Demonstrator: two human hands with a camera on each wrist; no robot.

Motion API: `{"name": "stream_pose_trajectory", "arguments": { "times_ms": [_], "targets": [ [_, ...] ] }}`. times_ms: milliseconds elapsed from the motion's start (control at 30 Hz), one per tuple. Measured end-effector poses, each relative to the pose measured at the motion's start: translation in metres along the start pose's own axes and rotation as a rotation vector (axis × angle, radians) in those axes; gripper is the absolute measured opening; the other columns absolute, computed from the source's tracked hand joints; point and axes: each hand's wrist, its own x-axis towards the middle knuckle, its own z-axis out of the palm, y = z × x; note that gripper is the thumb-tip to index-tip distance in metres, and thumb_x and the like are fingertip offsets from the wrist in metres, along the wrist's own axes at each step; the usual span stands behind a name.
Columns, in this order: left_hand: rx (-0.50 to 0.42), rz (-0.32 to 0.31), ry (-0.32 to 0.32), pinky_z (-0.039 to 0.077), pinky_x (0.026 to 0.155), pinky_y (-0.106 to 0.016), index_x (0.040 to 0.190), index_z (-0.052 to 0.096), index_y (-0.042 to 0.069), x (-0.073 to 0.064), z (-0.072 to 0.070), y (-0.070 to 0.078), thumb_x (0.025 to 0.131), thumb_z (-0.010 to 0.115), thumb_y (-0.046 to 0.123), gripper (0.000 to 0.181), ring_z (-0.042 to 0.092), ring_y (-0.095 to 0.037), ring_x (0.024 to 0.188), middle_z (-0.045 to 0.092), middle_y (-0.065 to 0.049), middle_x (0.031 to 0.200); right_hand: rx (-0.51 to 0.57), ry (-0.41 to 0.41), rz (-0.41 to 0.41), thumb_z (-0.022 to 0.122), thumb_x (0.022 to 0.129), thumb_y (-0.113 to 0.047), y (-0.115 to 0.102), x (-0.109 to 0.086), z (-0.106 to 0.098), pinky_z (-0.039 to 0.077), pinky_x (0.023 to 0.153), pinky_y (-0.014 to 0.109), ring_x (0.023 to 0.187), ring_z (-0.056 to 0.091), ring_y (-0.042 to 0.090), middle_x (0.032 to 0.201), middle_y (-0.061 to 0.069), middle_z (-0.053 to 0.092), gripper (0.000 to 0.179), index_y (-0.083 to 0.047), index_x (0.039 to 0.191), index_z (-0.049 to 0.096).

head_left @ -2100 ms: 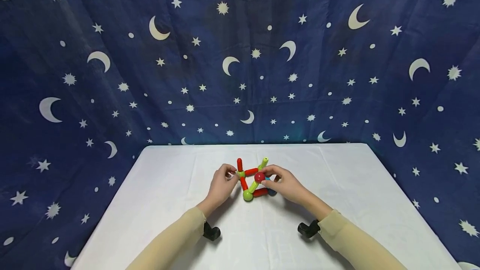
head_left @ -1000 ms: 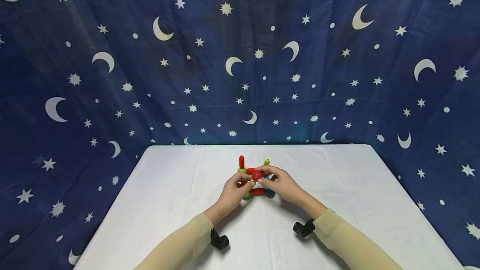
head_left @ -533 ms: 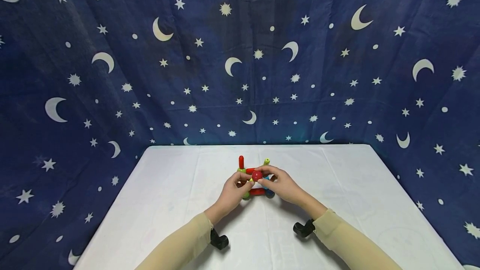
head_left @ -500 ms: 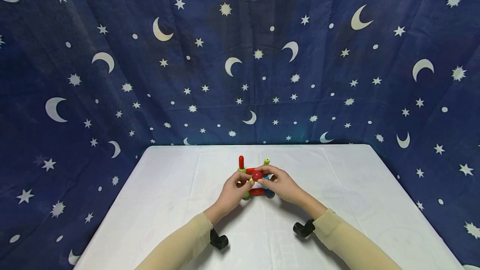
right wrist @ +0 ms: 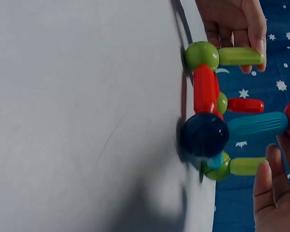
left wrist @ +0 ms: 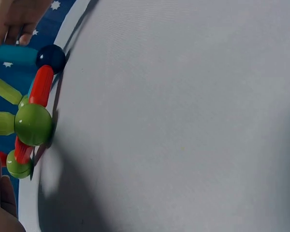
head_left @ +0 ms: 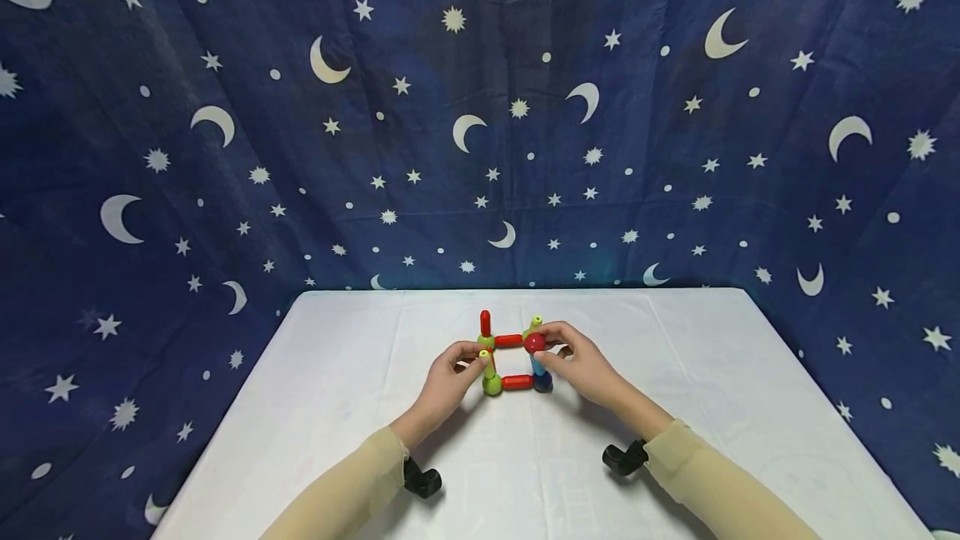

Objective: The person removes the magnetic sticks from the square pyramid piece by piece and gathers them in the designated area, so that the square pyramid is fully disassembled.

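Observation:
A frame of magnetic rods and balls stands on the white table. Red rods (head_left: pixel 517 382) join green balls (head_left: pixel 492 384) and a dark blue ball (head_left: pixel 542 381), with a blue rod (right wrist: pixel 258 125) rising from the dark blue one. My right hand (head_left: pixel 581 361) pinches a red ball (head_left: pixel 535 343) at the blue rod's top. At the front left corner, my left hand (head_left: pixel 446 382) pinches an upright light-green rod (right wrist: pixel 239 56) with thumb and fingers. Behind stand an upright red rod (head_left: pixel 485 322) and another light-green rod (right wrist: pixel 246 166).
The white table (head_left: pixel 337 440) carries the frame near its middle. A dark blue curtain (head_left: pixel 420 157) with moons and stars hangs behind and at both sides. Black wrist mounts (head_left: pixel 625 458) stick out below the sleeves.
The red ball has come off the front left light-green rod and moved right to the blue rod in my right hand. My left hand has drawn left, and the light-green rod now stands upright.

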Motion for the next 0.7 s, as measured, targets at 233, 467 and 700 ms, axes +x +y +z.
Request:
{"name": "stream_pose_trajectory", "arguments": {
  "times_ms": [233, 467, 700],
  "targets": [
    [-0.004, -0.001, 0.013, 0.046, 0.090, -0.036, 0.122, 0.071, 0.010, -0.001, -0.001, -0.002, 0.097, 0.073, 0.027, 0.031, 0.059, -0.023, 0.109, 0.069, -0.003, 0.116, -0.028, 0.069, -0.004, 0.073, 0.097, -0.032, 0.008, -0.011, -0.016, 0.048, 0.082, 0.028, 0.102, 0.060, 0.020, 0.114, 0.002, 0.069, 0.046, -0.012, 0.136, 0.061],
    [0.090, 0.119, 0.101, 0.042, 0.093, -0.045, 0.129, 0.068, 0.013, -0.003, -0.003, 0.014, 0.097, 0.072, 0.022, 0.033, 0.054, -0.030, 0.115, 0.064, 0.005, 0.124, -0.056, 0.097, 0.039, 0.074, 0.096, -0.036, 0.018, -0.020, -0.028, 0.048, 0.082, 0.029, 0.103, 0.061, 0.019, 0.113, 0.001, 0.071, 0.044, -0.014, 0.132, 0.062],
    [0.066, 0.226, -0.020, 0.050, 0.080, -0.032, 0.123, 0.068, 0.026, -0.012, 0.021, 0.053, 0.100, 0.069, 0.019, 0.025, 0.060, -0.017, 0.095, 0.063, -0.002, 0.123, -0.024, 0.110, 0.055, 0.074, 0.097, -0.030, 0.022, -0.024, -0.034, 0.047, 0.084, 0.029, 0.107, 0.062, 0.018, 0.117, 0.004, 0.071, 0.044, -0.011, 0.134, 0.061]
  ]
}}
